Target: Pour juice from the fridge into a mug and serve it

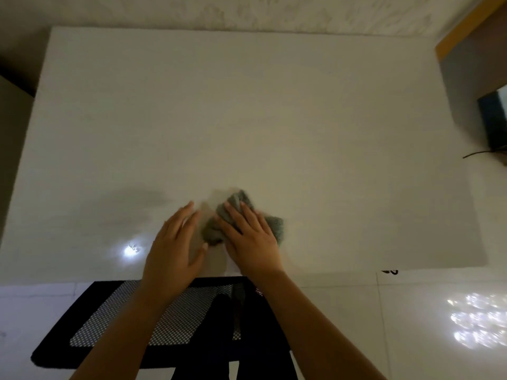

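Observation:
A crumpled grey cloth [275, 224] lies on the white table [247, 105] near its front edge. My right hand [251, 237] presses flat on top of the cloth, fingers spread over it. My left hand [175, 242] lies open on the table just left of the cloth, its thumb touching the cloth's lower edge. No juice, mug or fridge is in view.
A black mesh chair [137, 319] stands under the table's front edge, below my arms. A dark screen [493, 119] and a thin cable [477, 154] sit at the right edge. A wooden-edged panel [461, 31] rises at the top right. The glossy white floor [411, 325] reflects lights.

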